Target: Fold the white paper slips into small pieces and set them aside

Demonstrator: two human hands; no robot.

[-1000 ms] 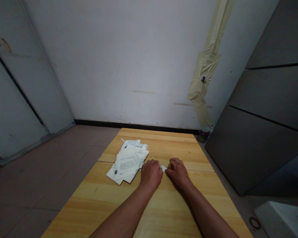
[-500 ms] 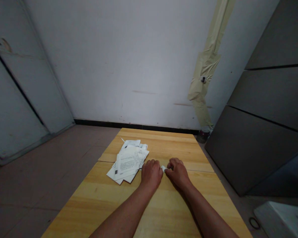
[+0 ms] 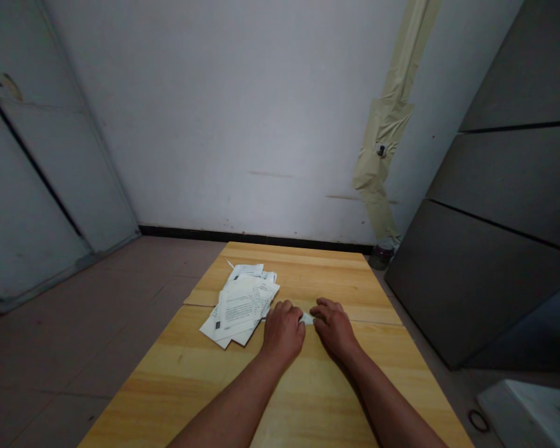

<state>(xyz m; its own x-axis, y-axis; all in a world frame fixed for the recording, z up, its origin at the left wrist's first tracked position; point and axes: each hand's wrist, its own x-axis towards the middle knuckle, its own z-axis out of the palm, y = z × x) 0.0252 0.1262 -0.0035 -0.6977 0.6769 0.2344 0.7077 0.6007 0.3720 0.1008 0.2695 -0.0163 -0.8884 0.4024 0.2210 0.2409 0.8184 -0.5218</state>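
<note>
A small piece of white paper [image 3: 307, 318] lies low over the table between my two hands, mostly covered by them. My left hand [image 3: 284, 328] has its fingers curled over the paper's left part. On the other side, my right hand [image 3: 335, 325] is bent with thumb and fingertips at the paper's right end. Just left of my left hand is a loose pile of printed paper sheets [image 3: 238, 306], overlapping at different angles. The undersides of both hands are hidden.
The wooden table [image 3: 205, 386] has a seam across it. Behind stands a white wall [image 3: 242, 124] with a taped strip [image 3: 378, 168]. A jar [image 3: 381, 256] is on the floor past the table's far right corner. Grey panels [image 3: 504, 249] rise at right; a white box [image 3: 532, 410] sits lower right.
My left hand has shifted slightly left and the right hand's fingers have straightened a little. The paper between them now looks flatter. The pile stays put.
</note>
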